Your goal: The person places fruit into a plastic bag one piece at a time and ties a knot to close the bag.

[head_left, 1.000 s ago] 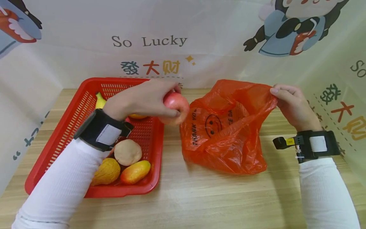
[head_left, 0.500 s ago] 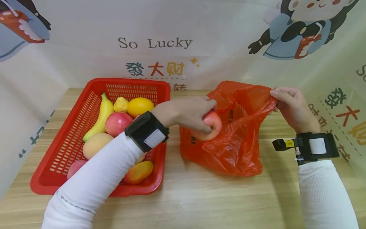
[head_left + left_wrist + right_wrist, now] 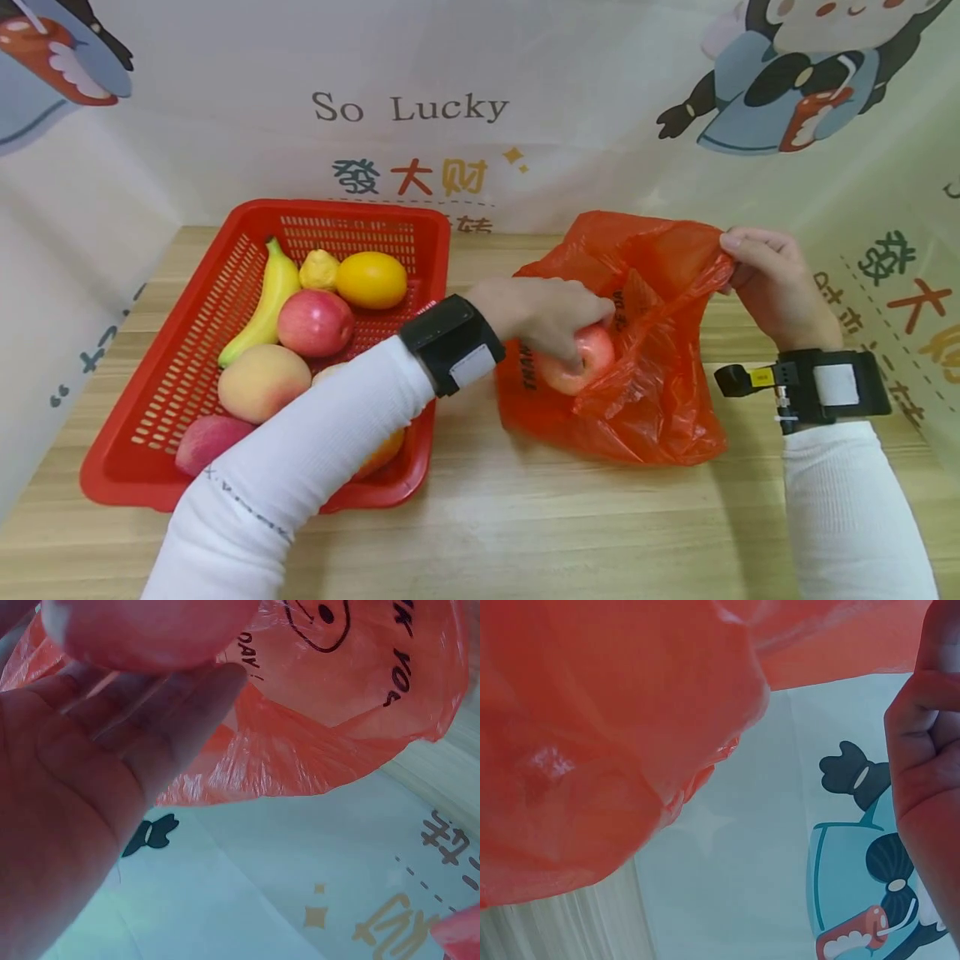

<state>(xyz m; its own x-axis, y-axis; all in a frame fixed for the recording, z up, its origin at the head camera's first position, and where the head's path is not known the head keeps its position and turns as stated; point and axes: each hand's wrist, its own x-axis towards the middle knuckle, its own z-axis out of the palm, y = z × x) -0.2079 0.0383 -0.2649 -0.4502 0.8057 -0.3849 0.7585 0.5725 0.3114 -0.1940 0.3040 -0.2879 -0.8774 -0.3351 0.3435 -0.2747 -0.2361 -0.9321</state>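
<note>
My left hand (image 3: 543,315) grips a pinkish-red apple (image 3: 588,358) at the mouth of a red plastic bag (image 3: 645,417). In the left wrist view the apple (image 3: 150,630) rests against the curled fingers, with the printed bag behind it. The right hand (image 3: 780,287) pinches the bag's upper right edge between thumb and fingers and holds it up. Most of the bag's inside is hidden by folds. In the right wrist view the bag (image 3: 592,750) fills the left side and the right hand (image 3: 934,757) shows at the right edge.
Left of the bag stands a red plastic basket (image 3: 112,458). It holds a banana (image 3: 266,304), an orange-yellow lemon (image 3: 371,280), a small yellow fruit (image 3: 318,270), a red apple (image 3: 315,323), a peach (image 3: 262,383) and other fruit partly under the left sleeve. A printed white backdrop (image 3: 570,100) rises behind.
My left hand has carried the apple rightward from over the basket's right edge to the bag's mouth. The right hand keeps its pinch on the bag, nearly still.
</note>
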